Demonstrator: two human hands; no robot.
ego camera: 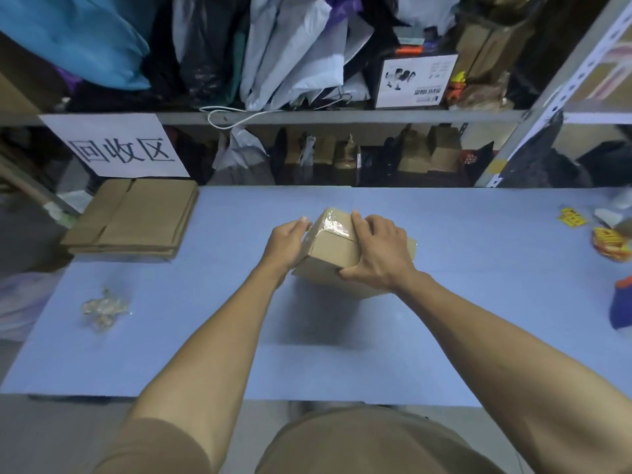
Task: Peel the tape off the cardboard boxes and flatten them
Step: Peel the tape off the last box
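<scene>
A small brown cardboard box (pixel 328 251) is held tilted above the middle of the blue table (pixel 478 302). Shiny clear tape (pixel 337 227) runs over its top seam. My left hand (pixel 285 246) grips the box's left side. Over the top right lies my right hand (pixel 379 256), its fingers on the tape and its thumb at the near edge. The box's right side and underside are hidden by my hands.
A stack of flattened cardboard (pixel 133 220) lies at the table's far left. A crumpled wad of peeled tape (pixel 104 307) sits near left. Snack packets (pixel 610 242) lie at the right edge. Shelves (pixel 342 116) packed with bags and boxes stand behind the table.
</scene>
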